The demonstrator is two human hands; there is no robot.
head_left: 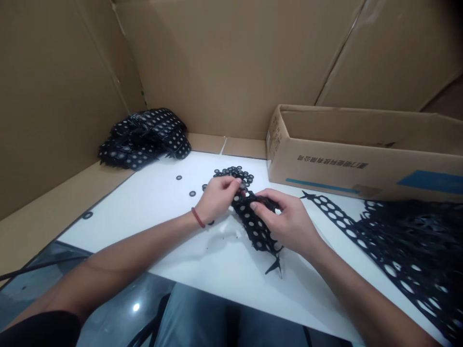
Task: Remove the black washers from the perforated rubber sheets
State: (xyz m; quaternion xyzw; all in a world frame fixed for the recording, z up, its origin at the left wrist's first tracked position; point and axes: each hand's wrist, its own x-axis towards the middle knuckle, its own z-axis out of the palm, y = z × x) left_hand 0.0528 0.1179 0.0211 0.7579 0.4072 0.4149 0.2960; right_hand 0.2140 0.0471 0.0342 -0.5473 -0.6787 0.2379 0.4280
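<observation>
A black punched rubber strip [253,224] full of round holes lies over the white sheet [162,207] in front of me. My right hand [289,221] is closed around its upper part. My left hand [217,197], a red band on its wrist, pinches at the top end of the same strip with fingertips together. Just beyond my fingers sits a small pile of black rings [235,174]. Two or three loose rings [192,193] lie to the left of it.
A heap of punched black strips [146,139] rests at the back left. More black strips [408,246] spread at the right. An open cardboard box [361,159] stands behind them. Cardboard walls [217,62] enclose the work area.
</observation>
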